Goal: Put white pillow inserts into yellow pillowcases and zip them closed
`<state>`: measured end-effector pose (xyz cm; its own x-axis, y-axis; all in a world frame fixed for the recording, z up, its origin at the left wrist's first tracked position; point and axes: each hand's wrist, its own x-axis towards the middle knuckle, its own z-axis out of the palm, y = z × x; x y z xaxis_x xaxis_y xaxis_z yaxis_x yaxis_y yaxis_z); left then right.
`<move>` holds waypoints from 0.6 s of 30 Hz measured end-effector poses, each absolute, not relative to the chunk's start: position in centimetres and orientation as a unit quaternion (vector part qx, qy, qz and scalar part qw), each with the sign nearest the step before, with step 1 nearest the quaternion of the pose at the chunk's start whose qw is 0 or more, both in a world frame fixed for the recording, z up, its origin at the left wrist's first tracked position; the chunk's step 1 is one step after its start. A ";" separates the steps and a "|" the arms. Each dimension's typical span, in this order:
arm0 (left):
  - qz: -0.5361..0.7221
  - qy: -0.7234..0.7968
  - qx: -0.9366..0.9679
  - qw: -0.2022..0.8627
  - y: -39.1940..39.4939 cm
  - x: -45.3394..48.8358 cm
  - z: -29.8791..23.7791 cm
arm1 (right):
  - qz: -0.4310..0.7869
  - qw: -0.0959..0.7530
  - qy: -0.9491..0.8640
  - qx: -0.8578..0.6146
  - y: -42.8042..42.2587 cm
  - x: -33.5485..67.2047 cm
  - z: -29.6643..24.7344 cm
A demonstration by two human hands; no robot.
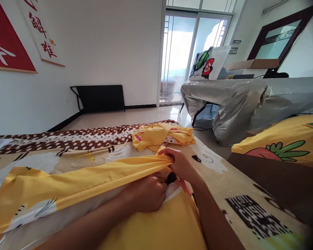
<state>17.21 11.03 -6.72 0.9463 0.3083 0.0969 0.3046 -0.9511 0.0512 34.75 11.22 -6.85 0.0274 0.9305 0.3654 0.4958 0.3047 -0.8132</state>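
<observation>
A long yellow printed cloth [86, 177] with a white cat-like face stretches from the lower left to the middle. My right hand [179, 163] is closed on its gathered end. Below and to the left, my left hand [150, 192] is curled into a fist against the yellow fabric; its fingertips are hidden in the folds. More yellow fabric with a pale and pink edge spreads under both forearms. Just beyond my hands lies a crumpled yellow cloth [161, 135]. Everything rests on a beige blanket [211, 173] with a brown, white-dotted border.
At the right, a cardboard box [271, 173] holds a yellow carrot-print cloth [284, 142]. Behind it stands a table under silver plastic sheeting [224, 97], carrying a printed bag [208, 64] and a carton [253, 64]. A black folded panel [101, 98] leans on the far wall.
</observation>
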 end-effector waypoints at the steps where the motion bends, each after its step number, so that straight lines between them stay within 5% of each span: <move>1: 0.054 0.155 0.986 0.014 11.0 17.2 -6.7 | 0.188 0.458 -0.663 -0.561 11.1 34.6 -6.8; 5: 0.075 0.149 0.986 0.010 11.0 17.0 -7.2 | 0.088 0.433 -0.673 -0.593 10.9 34.0 -6.5; 18: 0.082 0.140 0.986 -0.030 10.8 17.1 -7.1 | 0.092 0.450 -0.681 -0.571 10.9 34.0 -6.7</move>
<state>17.13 10.84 -7.12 0.9473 0.2708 0.1710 0.2805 -0.9592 -0.0352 34.02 10.90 -6.67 0.0565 0.8598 0.5074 0.6939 0.3316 -0.6391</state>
